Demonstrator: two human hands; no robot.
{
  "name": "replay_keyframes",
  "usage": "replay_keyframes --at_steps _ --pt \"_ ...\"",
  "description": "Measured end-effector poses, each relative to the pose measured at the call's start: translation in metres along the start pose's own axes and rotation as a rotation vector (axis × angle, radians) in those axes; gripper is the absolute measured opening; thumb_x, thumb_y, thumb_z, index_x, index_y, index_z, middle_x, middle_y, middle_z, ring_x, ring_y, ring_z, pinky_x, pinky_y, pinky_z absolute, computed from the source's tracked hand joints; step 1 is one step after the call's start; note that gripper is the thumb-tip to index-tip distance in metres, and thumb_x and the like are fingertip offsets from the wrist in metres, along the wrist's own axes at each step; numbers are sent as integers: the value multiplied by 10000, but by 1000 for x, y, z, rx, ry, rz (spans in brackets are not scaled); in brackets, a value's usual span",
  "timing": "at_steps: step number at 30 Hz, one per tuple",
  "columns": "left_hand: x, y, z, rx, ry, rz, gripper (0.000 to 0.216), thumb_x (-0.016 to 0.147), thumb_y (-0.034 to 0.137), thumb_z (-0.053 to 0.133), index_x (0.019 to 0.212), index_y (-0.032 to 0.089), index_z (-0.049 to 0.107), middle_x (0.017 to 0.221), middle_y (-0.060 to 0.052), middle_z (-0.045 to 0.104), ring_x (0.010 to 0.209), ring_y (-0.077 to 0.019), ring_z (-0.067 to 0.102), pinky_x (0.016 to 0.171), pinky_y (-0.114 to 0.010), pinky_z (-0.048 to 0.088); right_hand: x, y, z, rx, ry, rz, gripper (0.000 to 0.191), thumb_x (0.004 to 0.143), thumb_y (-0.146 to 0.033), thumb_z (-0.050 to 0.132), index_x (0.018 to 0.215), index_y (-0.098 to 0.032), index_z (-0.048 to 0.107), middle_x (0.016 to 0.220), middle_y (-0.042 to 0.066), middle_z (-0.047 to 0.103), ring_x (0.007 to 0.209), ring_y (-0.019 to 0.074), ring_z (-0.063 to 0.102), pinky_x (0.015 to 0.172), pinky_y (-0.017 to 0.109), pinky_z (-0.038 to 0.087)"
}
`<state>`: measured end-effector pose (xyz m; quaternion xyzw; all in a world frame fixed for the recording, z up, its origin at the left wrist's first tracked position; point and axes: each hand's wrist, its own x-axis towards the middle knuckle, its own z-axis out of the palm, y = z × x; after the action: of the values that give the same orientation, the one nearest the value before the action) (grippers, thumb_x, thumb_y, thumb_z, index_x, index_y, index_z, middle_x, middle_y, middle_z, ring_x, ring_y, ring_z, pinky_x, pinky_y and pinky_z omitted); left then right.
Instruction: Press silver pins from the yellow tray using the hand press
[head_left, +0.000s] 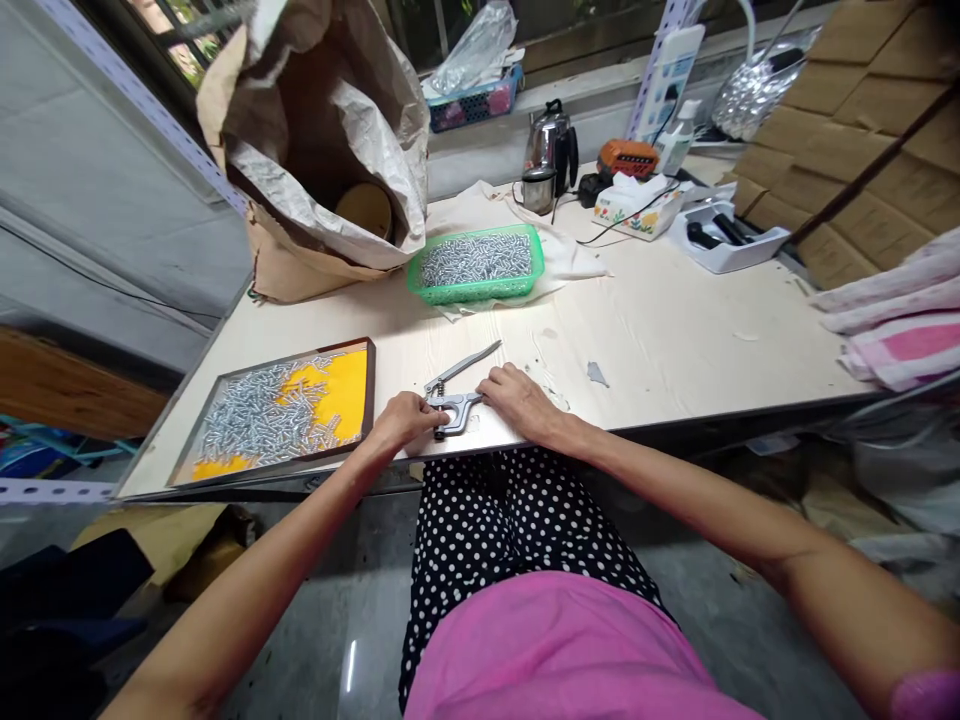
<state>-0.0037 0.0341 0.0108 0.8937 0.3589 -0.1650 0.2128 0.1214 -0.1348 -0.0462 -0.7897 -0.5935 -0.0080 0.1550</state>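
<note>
A pair of grey metal hand-press pliers [460,415] with a spring lies near the table's front edge, its two handles spread apart. My left hand [405,418] is closed in a pinch at the head of the pliers; any small part between its fingertips is hidden. My right hand [521,402] has its fingers closed around the end of the lower handle. The upper handle [472,362] points away to the right, touched by neither hand. Left of my left hand lies a shallow tray [370,385] with a yellow bottom, holding many small silvery metal pieces [259,420].
A green plastic basket [480,293] full of small metal pieces stands behind the pliers. Further back are a large open paper sack [300,255], a steel kettle [551,150], a tissue box [634,210] and a white tray [739,255]. Stacked cardboard [862,130] leans at the right.
</note>
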Motion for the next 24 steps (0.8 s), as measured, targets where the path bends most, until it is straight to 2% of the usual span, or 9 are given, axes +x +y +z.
replay_keyframes --at_steps 2,4,8,11,14,16,18,21,24 --pt "3 0 -4 27 -26 49 323 783 437 691 600 171 674 500 18 546 576 -144 514 540 -260 303 5 4 0 13 9 1 160 1002 -181 518 1022 -149 674 991 95 621 965 227 465 815 326 384" --pt "0 -5 -6 103 -25 123 314 822 407 656 619 168 684 529 4 575 598 -149 536 554 -254 325 9 8 -1 18 9 5 160 1004 -185 518 1021 -148 672 1000 96 625 979 231 465 829 328 388" --pt "-19 -23 -5 402 188 265 250 919 250 534 806 137 727 864 -103 705 810 -206 647 668 -268 417 10 11 2 -11 24 69 155 1006 -191 512 1016 -157 663 1024 98 627 994 239 470 835 336 392" --pt "-25 -23 -16 488 312 334 280 974 244 469 898 153 723 947 -106 697 837 -208 663 699 -271 448 11 10 5 -45 41 113 154 1006 -184 500 1005 -171 654 1028 91 628 973 236 482 821 339 392" --pt "-11 8 -50 394 544 443 291 1002 298 462 968 177 724 953 -86 704 837 -201 663 718 -268 463 13 8 10 -71 62 135 145 1003 -179 505 1000 -186 650 1017 78 632 965 232 498 801 334 397" --pt "1 38 -81 307 754 519 281 998 318 493 1104 174 710 989 -89 715 877 -212 666 744 -275 472 14 7 13 -80 88 144 127 999 -186 521 994 -192 648 1014 67 634 958 227 508 790 329 402" --pt "8 61 -110 240 875 543 317 974 326 552 1227 179 673 1006 -84 730 893 -218 675 754 -279 479 14 8 15 -79 107 139 100 991 -197 547 990 -195 647 1018 57 636 950 221 517 783 324 404" --pt "8 60 -134 238 846 487 274 944 327 596 1165 222 720 1036 -57 755 910 -217 692 749 -271 480 11 9 14 -61 105 121 81 984 -196 567 979 -192 647 1014 52 639 941 216 523 779 321 401" --pt "1 18 -136 321 736 301 226 929 340 588 1021 247 772 1058 -42 769 940 -229 700 735 -269 473 7 11 12 -44 87 101 103 988 -176 549 985 -179 653 1014 72 640 952 223 518 792 327 392"
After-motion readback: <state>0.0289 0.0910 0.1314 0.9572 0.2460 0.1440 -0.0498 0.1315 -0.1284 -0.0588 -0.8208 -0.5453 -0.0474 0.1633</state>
